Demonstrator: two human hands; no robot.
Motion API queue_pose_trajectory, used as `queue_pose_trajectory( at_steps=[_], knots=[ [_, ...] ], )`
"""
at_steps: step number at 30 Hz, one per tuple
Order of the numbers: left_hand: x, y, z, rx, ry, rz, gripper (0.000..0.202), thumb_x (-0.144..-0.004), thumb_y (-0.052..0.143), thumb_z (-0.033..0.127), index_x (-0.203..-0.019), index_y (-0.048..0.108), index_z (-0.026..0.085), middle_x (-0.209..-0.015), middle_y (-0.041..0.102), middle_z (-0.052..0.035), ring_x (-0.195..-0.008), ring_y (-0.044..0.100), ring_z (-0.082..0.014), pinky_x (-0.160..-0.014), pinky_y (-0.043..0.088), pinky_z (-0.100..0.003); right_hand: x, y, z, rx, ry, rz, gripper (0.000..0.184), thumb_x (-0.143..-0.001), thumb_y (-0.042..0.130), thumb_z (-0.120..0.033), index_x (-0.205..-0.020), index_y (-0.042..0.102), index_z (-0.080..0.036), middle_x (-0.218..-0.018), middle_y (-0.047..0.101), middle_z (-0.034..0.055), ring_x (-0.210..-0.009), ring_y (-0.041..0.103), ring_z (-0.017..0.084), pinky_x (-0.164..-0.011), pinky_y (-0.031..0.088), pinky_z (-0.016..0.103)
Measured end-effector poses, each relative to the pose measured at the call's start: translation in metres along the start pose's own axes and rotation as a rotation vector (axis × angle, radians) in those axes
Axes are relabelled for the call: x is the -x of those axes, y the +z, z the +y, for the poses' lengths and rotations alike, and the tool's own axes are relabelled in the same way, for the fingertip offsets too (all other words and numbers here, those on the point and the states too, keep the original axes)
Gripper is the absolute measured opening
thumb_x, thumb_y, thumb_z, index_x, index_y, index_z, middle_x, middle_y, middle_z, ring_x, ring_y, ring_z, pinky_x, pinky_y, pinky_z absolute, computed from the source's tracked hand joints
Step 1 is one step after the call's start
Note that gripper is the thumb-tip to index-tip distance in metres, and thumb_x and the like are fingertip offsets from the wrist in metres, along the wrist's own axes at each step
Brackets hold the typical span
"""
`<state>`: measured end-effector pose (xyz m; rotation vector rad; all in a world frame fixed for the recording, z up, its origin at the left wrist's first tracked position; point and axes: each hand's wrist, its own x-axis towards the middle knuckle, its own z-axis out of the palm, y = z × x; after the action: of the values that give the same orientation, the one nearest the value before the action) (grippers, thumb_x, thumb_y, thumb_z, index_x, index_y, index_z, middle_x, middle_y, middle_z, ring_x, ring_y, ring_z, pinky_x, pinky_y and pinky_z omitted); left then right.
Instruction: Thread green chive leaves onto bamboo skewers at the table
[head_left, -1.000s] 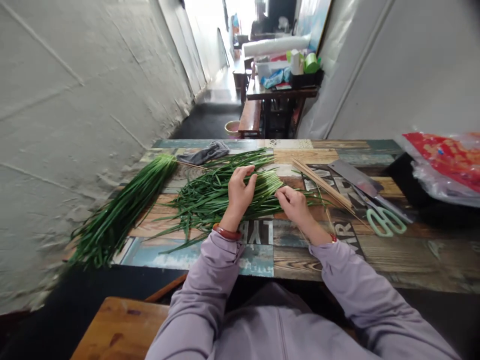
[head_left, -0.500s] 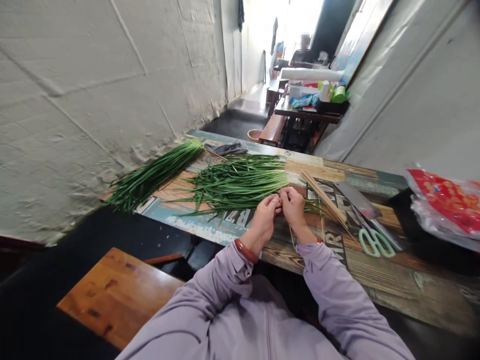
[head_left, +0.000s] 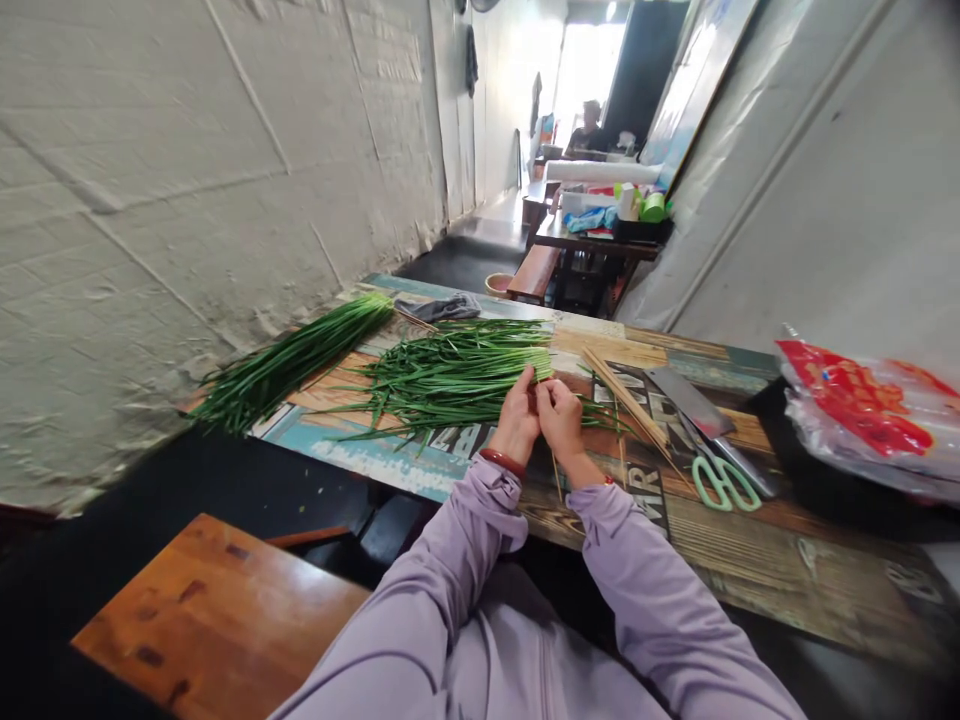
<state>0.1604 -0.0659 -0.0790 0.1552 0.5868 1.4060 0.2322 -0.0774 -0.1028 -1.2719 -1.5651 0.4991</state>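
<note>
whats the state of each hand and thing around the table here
Left hand: fingers bent, grip hidden
Right hand: fingers curled, grip partly hidden
Middle stalks: spread out, leaves fanned left
Left bundle: gathered, any tie unclear
Thin strips: lying together
Scissors: lying down, full closure unclear
Cleaver: lying flat
Gray cloth: crumpled
Plastic bag: crumpled

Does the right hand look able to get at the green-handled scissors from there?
Probably yes: the scissors lie on the tabletop to the right of the right hand. Only thin sticks and a few stray green stalks seem to lie between, all low.
</note>
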Motion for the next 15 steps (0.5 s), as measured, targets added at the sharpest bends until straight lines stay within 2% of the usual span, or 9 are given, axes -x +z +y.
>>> queue_pose_trajectory(
  at_steps=[3,7,10,15],
  knots=[
    [-0.004,-0.002,-0.005,0.035,-0.007,0.077,0.02,-0.074,0.078,0.022,-0.067,0.064,0.011,-0.061,0.066,-0.0014,-0.068,0.067,-0.0136,-0.079,0.053,-0.025,0.001,0.0,0.002,0.027,0.011,-0.002,0.028,-0.091,0.043,-0.037,-0.076,0.06,-0.021,-0.074,0.068,0.0061,-0.068,0.059,0.019,-0.068,0.043,0.031],
    [-0.008,-0.004,-0.01,0.036,0.058,0.121,0.022,-0.068,0.082,0.019,-0.066,0.062,0.011,-0.061,0.065,0.0016,-0.055,0.059,-0.0069,-0.07,0.05,-0.022,0.001,-0.001,0.003,0.061,0.019,0.02,0.03,-0.091,0.043,-0.04,-0.074,0.058,-0.021,-0.07,0.065,0.0053,-0.064,0.056,0.019,-0.065,0.041,0.031],
    [-0.008,-0.006,-0.012,0.003,0.074,0.132,0.025,-0.064,0.084,0.021,-0.065,0.061,0.011,-0.058,0.063,0.004,-0.052,0.055,-0.0056,-0.063,0.046,-0.021,0.002,-0.001,0.003,0.067,0.031,0.038,0.032,-0.091,0.043,-0.042,-0.072,0.057,-0.021,-0.068,0.064,0.0047,-0.062,0.055,0.018,-0.063,0.039,0.031],
    [-0.003,-0.006,-0.013,0.016,0.067,0.127,0.021,-0.065,0.082,0.019,-0.067,0.063,0.011,-0.061,0.065,0.0031,-0.055,0.057,-0.0061,-0.064,0.046,-0.021,0.002,-0.002,0.004,0.058,0.037,0.04,0.032,-0.091,0.045,-0.043,-0.072,0.057,-0.021,-0.067,0.063,0.0037,-0.062,0.054,0.018,-0.063,0.039,0.031]
  ],
)
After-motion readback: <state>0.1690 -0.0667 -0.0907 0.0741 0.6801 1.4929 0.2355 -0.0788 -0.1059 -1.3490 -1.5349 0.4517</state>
